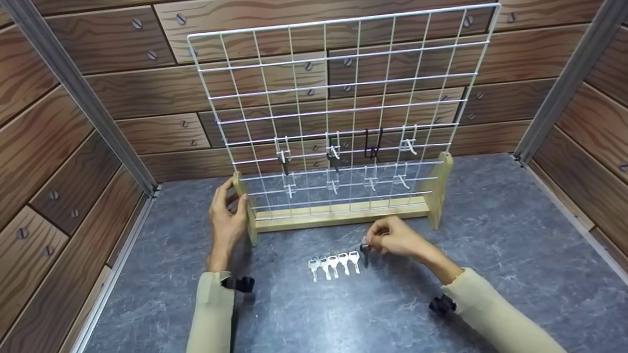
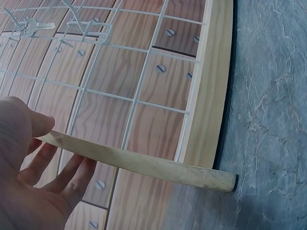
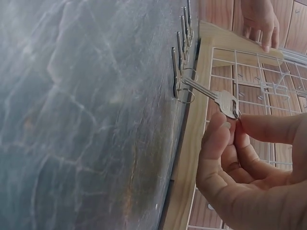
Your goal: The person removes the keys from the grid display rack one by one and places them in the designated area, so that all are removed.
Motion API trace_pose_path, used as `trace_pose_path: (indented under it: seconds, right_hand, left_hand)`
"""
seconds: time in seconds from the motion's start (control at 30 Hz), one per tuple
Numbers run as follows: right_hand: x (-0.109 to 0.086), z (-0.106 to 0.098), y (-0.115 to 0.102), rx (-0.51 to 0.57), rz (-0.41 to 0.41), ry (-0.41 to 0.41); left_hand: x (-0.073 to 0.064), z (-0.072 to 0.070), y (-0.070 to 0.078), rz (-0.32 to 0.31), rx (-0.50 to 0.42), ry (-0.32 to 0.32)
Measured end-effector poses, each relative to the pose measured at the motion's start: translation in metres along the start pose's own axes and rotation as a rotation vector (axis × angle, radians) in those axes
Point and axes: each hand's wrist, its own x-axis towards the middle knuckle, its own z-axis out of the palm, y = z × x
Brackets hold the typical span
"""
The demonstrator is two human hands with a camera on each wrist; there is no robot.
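In the head view, a white wire grid rack (image 1: 358,59) stands upright on a wooden base. My left hand (image 1: 228,215) grips the base's left wooden side post (image 1: 245,211); in the left wrist view its thumb and fingers (image 2: 72,182) lie on opposite sides of that post. My right hand (image 1: 400,238) pinches a key (image 1: 364,252) by its ring just in front of the base, at the right end of a row of several keys (image 1: 333,266). In the right wrist view the held key (image 3: 225,101) points toward that row. Other keys hang on two upper hooks at the left, one key (image 1: 334,159) being the second.
Several hooks are mounted on the grid in two rows, among them a black hook (image 1: 373,147) and a white hook (image 1: 402,180) at lower right. The right side post (image 1: 436,191) stands beyond my right hand. Wood-patterned walls (image 1: 49,196) enclose the grey tabletop (image 1: 162,294).
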Motion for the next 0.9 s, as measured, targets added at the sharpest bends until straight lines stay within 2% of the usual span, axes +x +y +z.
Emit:
trace_pose_path:
  seconds: [0.33,0.57,0.7,0.8,0.9]
  right_hand:
    - [0.002,0.002,0.003,0.003,0.053,-0.050]
    - [0.004,0.004,0.006,-0.020,0.089,-0.049]
    - [0.006,0.006,0.007,-0.046,0.078,-0.048]
    - [0.007,0.008,0.009,-0.068,0.066,-0.042]
    - [0.009,0.011,0.010,-0.094,0.066,-0.018]
  left_hand:
    - [0.000,0.002,0.001,0.017,0.039,0.024]
    - [0.001,0.002,-0.001,0.016,0.035,0.030]
    - [0.000,0.003,0.000,0.016,0.049,0.042]
    - [-0.001,0.004,0.007,0.021,0.059,0.047]
    - [-0.004,0.002,0.023,0.033,0.065,0.039]
